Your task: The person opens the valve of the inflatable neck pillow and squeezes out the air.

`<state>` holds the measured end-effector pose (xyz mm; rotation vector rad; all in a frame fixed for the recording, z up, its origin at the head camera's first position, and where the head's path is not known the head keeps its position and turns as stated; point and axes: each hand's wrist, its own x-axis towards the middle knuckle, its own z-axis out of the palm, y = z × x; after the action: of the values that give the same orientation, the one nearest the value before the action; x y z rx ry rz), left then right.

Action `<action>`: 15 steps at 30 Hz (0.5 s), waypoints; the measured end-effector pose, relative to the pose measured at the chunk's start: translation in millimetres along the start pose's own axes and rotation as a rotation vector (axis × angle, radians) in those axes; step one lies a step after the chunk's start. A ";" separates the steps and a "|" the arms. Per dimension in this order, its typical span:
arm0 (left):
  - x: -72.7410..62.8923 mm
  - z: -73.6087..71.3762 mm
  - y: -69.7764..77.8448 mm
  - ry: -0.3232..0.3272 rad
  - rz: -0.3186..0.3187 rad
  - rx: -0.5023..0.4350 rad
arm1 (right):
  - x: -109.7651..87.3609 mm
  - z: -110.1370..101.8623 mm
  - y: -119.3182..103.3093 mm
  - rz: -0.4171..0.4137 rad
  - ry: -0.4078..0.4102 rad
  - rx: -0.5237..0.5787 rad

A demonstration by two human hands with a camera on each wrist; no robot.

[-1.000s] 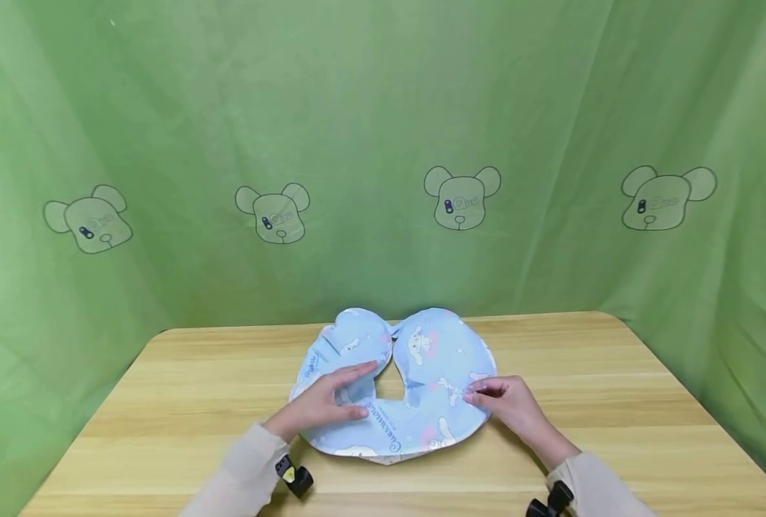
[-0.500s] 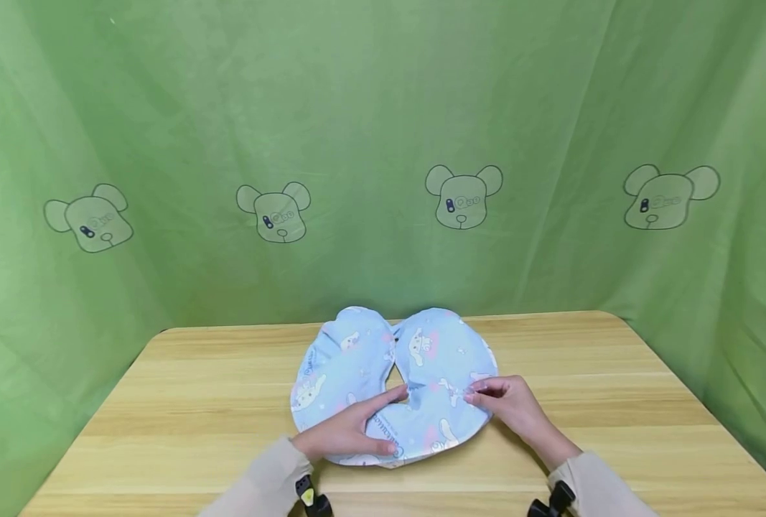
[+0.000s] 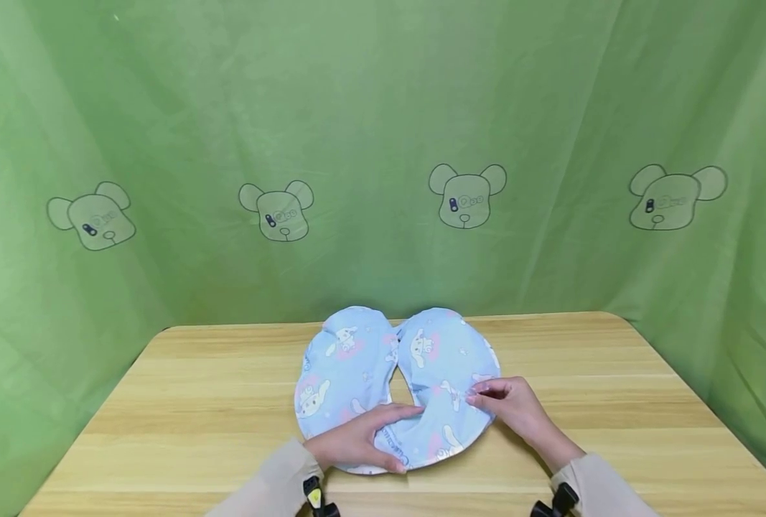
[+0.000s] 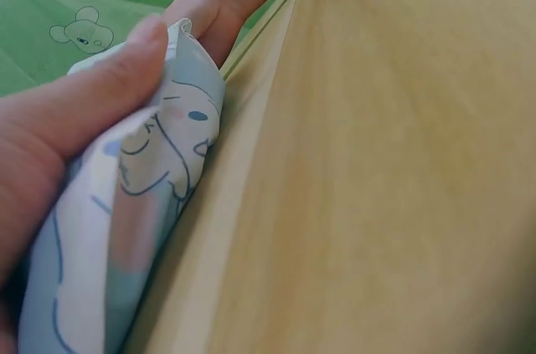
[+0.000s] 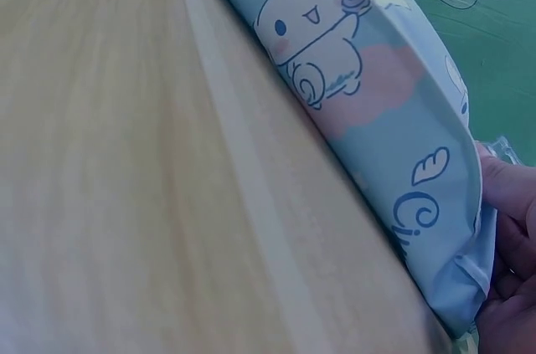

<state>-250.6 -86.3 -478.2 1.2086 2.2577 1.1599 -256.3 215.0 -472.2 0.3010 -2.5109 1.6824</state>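
Note:
A light blue inflatable neck pillow [image 3: 357, 359] with cartoon puppies lies on the table, its two rounded ends pointing away from me. My left hand [image 3: 363, 434] rests across its near band, fingers reaching to the inner opening and thumb at the front edge. In the left wrist view the thumb [image 4: 126, 78] lies along the pillow's puffed side. At the right side of the pillow, my right hand [image 3: 508, 402] pinches with thumb and forefinger. A small clear plastic piece [image 5: 502, 150] shows by those fingertips in the right wrist view; what it belongs to is partly hidden.
The pillow lies on a light wooden table [image 3: 182, 402] whose far edge meets a green curtain [image 3: 370, 108] printed with bear heads. Black camera mounts [image 3: 553, 500] sit at both wrists, close over the table's front part.
My left hand has slid right and towards me along the near band. The pillow's left half has turned flatter and smoother, and its central gap looks narrower. The right hand keeps its pinch.

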 end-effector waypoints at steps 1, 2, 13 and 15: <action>0.4 0.1 -0.1 -0.001 0.014 0.017 | -0.1 -0.2 -0.1 0.001 -0.001 -0.002; 0.8 0.3 -0.5 -0.001 0.027 0.033 | -0.3 -0.3 -0.2 0.002 -0.003 -0.002; 5.6 2.7 -6.5 0.019 0.052 0.095 | -0.4 -0.4 -0.8 0.012 -0.016 -0.007; 5.8 2.6 -6.2 0.018 0.050 0.105 | -0.1 -0.4 -0.8 0.012 -0.021 -0.009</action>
<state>-255.8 -82.3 -484.2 1.3058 2.3407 1.0856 -256.1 215.1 -471.4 0.3043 -2.5395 1.6806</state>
